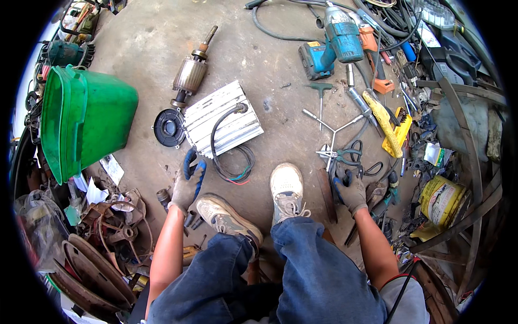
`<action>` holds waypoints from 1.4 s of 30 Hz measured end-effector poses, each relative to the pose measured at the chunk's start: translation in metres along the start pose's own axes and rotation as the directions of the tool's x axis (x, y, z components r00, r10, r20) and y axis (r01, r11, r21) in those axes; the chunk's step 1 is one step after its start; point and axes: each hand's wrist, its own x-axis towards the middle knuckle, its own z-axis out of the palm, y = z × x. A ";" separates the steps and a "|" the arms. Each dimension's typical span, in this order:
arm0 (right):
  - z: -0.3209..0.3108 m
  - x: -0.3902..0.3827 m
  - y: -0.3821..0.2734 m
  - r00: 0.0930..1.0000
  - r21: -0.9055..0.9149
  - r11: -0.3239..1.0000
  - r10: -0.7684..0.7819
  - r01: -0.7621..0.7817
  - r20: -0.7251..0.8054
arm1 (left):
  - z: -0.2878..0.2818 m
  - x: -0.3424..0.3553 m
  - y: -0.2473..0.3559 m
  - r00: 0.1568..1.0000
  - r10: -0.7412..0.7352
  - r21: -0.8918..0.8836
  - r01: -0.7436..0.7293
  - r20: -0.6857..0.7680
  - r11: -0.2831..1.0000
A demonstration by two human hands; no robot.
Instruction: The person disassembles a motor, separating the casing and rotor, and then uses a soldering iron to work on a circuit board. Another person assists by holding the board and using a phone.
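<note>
My left hand (188, 181), in a grey and blue glove, has its fingers apart and empty just below a white finned motor housing (214, 113). A black cable (233, 156) with coloured wire ends leads from the housing, beside a round black end cover (168, 127) and a motor rotor (190, 73). My right hand (349, 189), similarly gloved, has loosely curved, parted fingers near pliers (345, 156) and other black-handled tools; I see nothing held in it. A three-arm wrench (334, 130), a T-handle key (321, 87) and a yellow tool case (397, 135) lie farther forward.
A green bucket (94, 119) stands left, above scrap metal discs (86, 270). A cordless impact driver (340, 43), an orange power tool (380, 83) and hoses are at upper right. Metal strips (467, 151) and a yellow drum (440, 200) crowd the right. My shoes (286, 181) are between my hands.
</note>
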 end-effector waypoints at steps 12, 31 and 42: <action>-0.005 0.000 0.001 0.999 -0.024 1.000 0.012 -0.011 0.043 | -0.021 -0.013 -0.034 0.992 -0.107 -0.084 0.112 0.064 0.990; -0.014 -0.030 0.208 0.816 0.245 0.845 0.527 -0.475 -0.237 | -0.038 -0.019 -0.044 0.995 -0.102 0.011 0.102 0.015 0.995; 0.032 -0.027 0.202 0.941 0.429 0.870 0.319 -0.243 -0.114 | -0.108 -0.086 -0.085 0.854 -0.111 -0.224 -0.007 -0.509 0.975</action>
